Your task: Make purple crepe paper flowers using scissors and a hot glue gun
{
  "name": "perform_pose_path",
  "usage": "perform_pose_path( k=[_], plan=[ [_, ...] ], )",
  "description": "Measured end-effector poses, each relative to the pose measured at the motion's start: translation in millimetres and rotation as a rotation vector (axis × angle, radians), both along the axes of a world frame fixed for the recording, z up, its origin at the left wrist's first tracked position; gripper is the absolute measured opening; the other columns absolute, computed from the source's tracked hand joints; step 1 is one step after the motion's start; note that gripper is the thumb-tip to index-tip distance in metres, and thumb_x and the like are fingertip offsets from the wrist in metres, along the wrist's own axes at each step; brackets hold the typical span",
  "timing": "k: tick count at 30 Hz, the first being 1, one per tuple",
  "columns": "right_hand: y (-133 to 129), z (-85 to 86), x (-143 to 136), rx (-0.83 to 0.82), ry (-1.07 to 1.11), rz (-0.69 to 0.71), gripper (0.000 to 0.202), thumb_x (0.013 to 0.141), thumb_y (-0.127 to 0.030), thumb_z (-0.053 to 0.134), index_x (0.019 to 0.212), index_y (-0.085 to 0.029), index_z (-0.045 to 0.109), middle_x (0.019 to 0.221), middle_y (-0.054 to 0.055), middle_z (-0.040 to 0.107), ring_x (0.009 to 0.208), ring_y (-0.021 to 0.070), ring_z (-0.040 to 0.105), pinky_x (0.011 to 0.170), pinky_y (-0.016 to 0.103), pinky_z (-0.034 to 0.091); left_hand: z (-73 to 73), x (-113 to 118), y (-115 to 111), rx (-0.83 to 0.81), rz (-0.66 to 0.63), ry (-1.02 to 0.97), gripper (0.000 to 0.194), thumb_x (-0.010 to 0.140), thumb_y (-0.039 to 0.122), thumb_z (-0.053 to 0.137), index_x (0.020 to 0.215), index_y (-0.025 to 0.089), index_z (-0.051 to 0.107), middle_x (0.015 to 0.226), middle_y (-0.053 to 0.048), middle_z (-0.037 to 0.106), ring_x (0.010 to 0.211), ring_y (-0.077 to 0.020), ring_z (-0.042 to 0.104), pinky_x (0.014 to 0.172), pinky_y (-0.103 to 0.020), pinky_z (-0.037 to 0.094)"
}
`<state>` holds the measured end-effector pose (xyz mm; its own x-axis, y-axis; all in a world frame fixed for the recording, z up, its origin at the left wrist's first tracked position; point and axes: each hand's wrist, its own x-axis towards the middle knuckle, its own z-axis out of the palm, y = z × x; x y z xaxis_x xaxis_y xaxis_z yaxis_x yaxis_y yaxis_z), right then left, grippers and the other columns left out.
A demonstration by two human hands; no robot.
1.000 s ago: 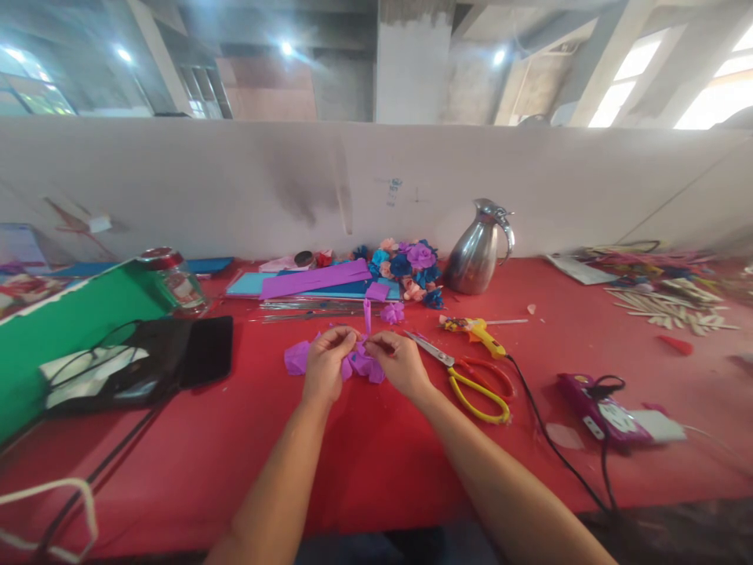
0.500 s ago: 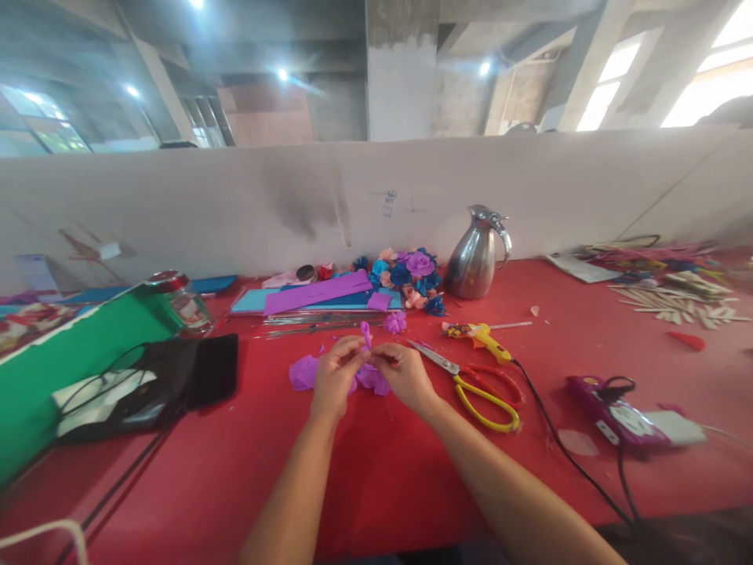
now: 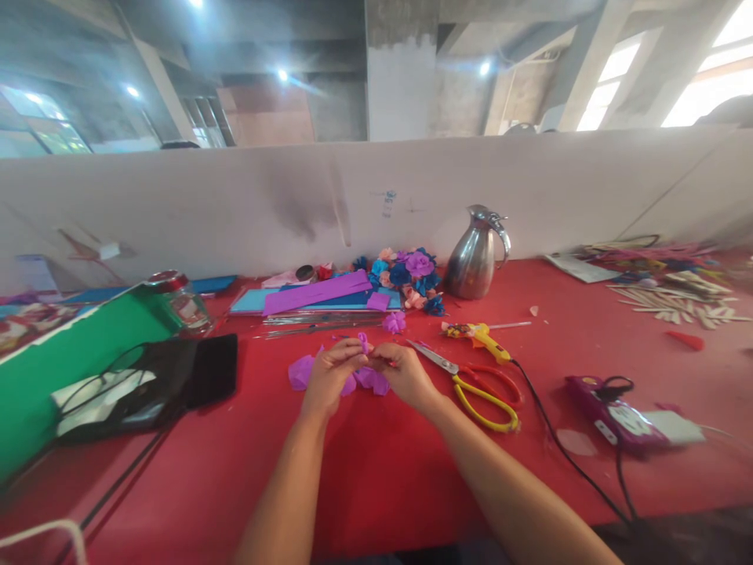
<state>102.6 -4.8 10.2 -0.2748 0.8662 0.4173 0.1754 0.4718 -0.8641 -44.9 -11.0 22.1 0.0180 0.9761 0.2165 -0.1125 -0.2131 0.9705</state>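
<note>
Head cam — L hand (image 3: 330,378), R hand (image 3: 405,374) pinch purple ppr (image 3: 363,342) (almost touching).

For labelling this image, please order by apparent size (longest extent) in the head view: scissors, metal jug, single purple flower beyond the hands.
1. Scissors
2. Metal jug
3. Single purple flower

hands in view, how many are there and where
2: the left hand and right hand, fingertips close together around a small purple paper piece, left of the scissors. No others show.

Bare hands (image 3: 334,377) — bare forearms (image 3: 482,459), slim, tapering
</note>
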Motion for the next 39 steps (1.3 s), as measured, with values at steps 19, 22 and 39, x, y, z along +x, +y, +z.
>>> perform_pose_path(
  k=[19, 22, 39],
  plan=[
    [-2.4, 5.1, 4.8, 0.042, -0.061, 0.116, 0.027, 0.086, -0.031, 0.052, 0.066, -0.017, 0.063, 0.062, -0.001, 0.053, 0.061, 0.0116, 0.047, 0.059, 0.020, 0.037, 1.3, -2.9, -2.1, 0.069, -0.048, -0.035, 0.005, 0.059, 0.020, 0.077, 0.058, 0.020, 0.072, 0.076, -0.001, 0.057, 0.074, -0.0141, 0.055, 0.071, -0.027, 0.045],
    [-1.6, 3.1, 3.9, 0.037, -0.058, 0.091, 0.027, 0.086, -0.032, 0.052, 0.068, -0.017, 0.064, 0.064, 0.000, 0.057, 0.062, 0.0123, 0.050, 0.060, 0.020, 0.038, 0.0, -0.5, -1.2, 0.079, -0.006, -0.068, 0.007, 0.057, 0.022, 0.078, 0.055, 0.020, 0.071, 0.073, -0.001, 0.056, 0.071, -0.0138, 0.054, 0.067, -0.026, 0.045],
    [0.5, -0.9, 2.6, 0.010, -0.017, 0.119, 0.019, 0.083, -0.024, 0.053, 0.072, -0.017, 0.066, 0.065, -0.003, 0.058, 0.062, 0.0112, 0.050, 0.061, 0.020, 0.038, -1.4, -4.7, -0.1, -0.024, -0.056, -0.029, 0.004, 0.059, 0.021, 0.076, 0.062, 0.019, 0.073, 0.083, -0.006, 0.066, 0.082, -0.0193, 0.058, 0.073, -0.030, 0.047]
  ],
)
